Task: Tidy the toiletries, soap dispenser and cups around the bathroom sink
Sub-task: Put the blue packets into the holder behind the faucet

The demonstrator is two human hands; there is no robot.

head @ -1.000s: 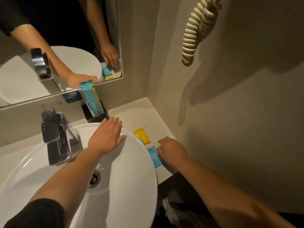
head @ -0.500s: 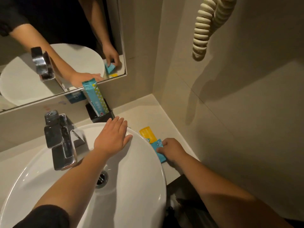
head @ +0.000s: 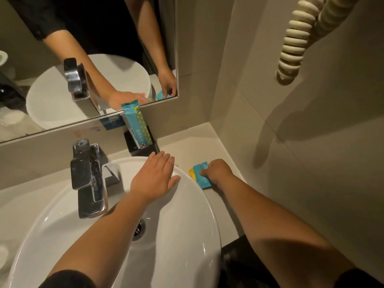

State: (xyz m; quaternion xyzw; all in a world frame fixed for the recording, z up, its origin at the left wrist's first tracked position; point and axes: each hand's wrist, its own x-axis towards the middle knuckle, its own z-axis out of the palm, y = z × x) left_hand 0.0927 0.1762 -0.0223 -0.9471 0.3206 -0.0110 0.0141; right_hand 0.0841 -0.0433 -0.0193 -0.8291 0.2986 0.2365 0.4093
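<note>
Reaching in from the bottom edge, two bare forearms cross one white basin (head: 187, 235) — the round bowl fills the near left, its drain partly hidden under the left forearm. One chrome faucet (head: 89, 179) stands at the basin's far left rim. The left hand (head: 154, 176) lies flat and open, palm down, fingers together, on the far right rim of the basin, gripping nothing. Just right of the bowl, on the pale countertop (head: 207, 146), the right hand (head: 217, 172) is curled with its fingertips pressed on one blue sachet (head: 202, 177); whether it pinches the sachet or only presses it down cannot be told. The sachet's long axis runs from near right to far left, and its far end overlaps one yellow sachet (head: 192, 173), which shows only as a narrow strip beside the basin rim. Farther back, one black holder (head: 143, 148) sits against the wall below the mirror (head: 41, 96). It holds one tall teal packet (head: 135, 125), standing on end and leaning slightly left, its top reaching the mirror's lower edge. One cream coiled cord (head: 295, 44) hangs on the right wall — well apart from the counter
</note>
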